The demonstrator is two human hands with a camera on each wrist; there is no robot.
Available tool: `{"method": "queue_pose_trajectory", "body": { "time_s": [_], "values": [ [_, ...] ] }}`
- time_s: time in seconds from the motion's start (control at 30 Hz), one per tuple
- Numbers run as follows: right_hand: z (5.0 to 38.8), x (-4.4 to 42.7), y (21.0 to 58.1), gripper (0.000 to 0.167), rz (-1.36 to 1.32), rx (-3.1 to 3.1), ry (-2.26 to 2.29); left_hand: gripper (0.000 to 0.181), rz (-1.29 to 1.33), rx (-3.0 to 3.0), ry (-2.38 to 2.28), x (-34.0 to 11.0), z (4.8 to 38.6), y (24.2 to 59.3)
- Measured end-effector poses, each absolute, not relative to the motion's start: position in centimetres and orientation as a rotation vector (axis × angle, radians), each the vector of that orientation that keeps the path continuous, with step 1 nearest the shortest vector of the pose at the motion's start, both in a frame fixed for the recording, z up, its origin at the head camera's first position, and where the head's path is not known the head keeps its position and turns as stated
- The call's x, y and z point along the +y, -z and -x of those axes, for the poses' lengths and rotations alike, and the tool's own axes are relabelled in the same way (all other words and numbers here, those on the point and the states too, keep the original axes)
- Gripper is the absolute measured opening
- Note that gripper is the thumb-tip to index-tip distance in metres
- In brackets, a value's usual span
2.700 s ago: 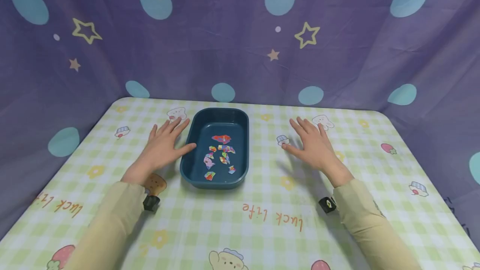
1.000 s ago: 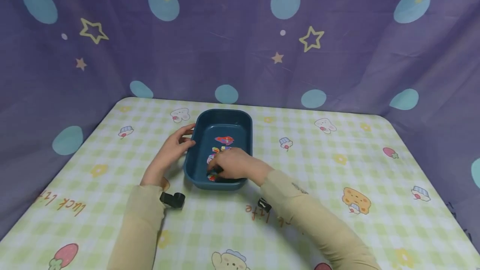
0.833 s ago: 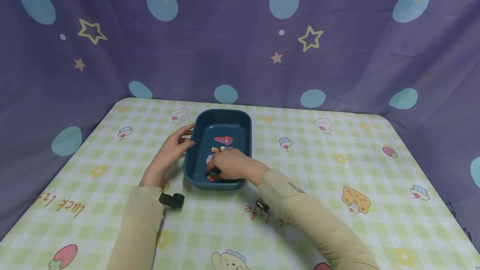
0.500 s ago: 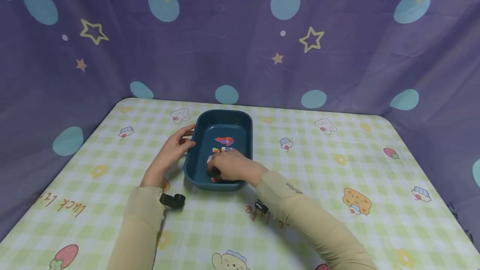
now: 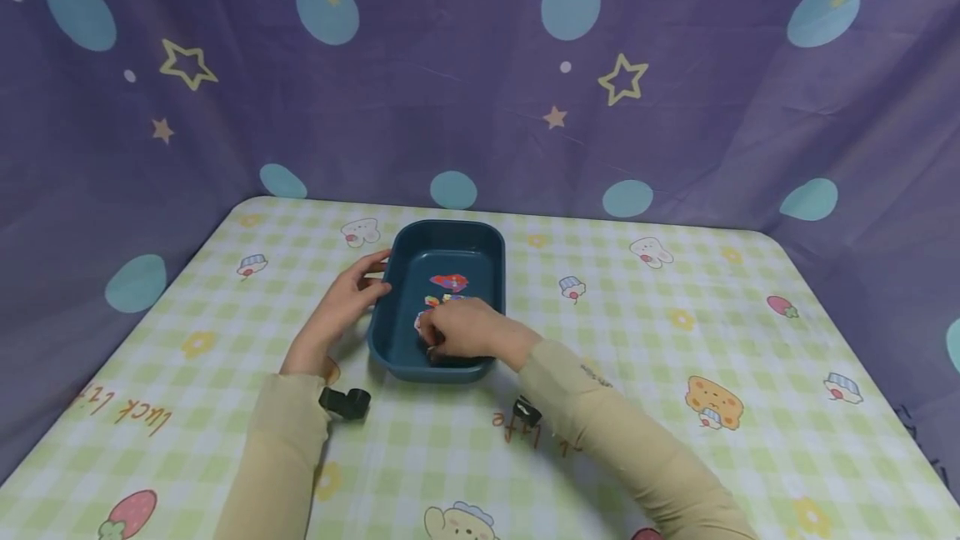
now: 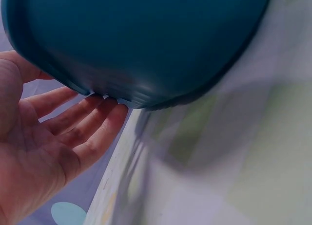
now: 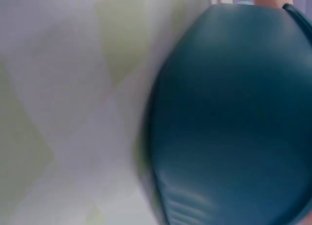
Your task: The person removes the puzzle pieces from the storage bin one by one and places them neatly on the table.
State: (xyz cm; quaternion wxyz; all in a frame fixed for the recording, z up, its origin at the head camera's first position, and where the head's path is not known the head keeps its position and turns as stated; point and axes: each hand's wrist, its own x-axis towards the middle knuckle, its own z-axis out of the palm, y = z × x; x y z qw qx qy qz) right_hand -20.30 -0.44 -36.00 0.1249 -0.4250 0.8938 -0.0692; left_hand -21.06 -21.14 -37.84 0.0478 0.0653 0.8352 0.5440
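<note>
A dark teal plastic basin [image 5: 450, 265] stands on the table. On its floor lie several torn multicoloured scraps, among them a red and purple scrap [image 5: 448, 282] farthest back. My right hand [image 5: 468, 330] reaches over the basin's right side, with thumb and fingertips pinched together low over the near floor. The small scrap there is almost wholly hidden by the fingers. My left hand [image 5: 343, 298] rests on the basin's left outer wall. In the left wrist view its nearly straight fingers [image 6: 105, 130] touch the wall. The basin's outer wall [image 7: 229, 113] fills much of the right wrist view.
A green checked tablecloth [image 5: 637, 357] printed with cartoon figures and lettering covers the table. Behind it hangs a purple curtain [image 5: 465, 90] with stars and blue ovals. Small black wrist devices sit under both sleeves, such as the left device [image 5: 345, 403].
Both hands were apart beside the basin at first; the left came to its side and the right went inside. Since then, the nearest scrap has gone from sight at the right fingertips.
</note>
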Motion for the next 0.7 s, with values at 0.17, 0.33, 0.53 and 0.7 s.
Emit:
{"method": "queue_pose_trajectory", "body": {
  "time_s": [0.17,0.33,0.53,0.7],
  "values": [
    [20.5,0.5,35.3,0.017,1.222,2.663,0.259,0.056,-0.202,2.542,-1.657,-21.1,21.0,37.7],
    [20.7,1.6,34.5,0.019,1.195,2.724,0.388,0.057,-0.193,2.536,-1.660,-21.0,20.7,37.5],
    [21.2,3.1,33.9,0.015,1.167,2.792,0.500,0.056,-0.168,2.547,-1.648,-21.0,20.6,37.5],
    [21.7,4.8,33.6,0.018,1.082,2.827,0.623,0.054,-0.138,2.585,-1.618,-20.9,21.0,37.8]
  ]
}}
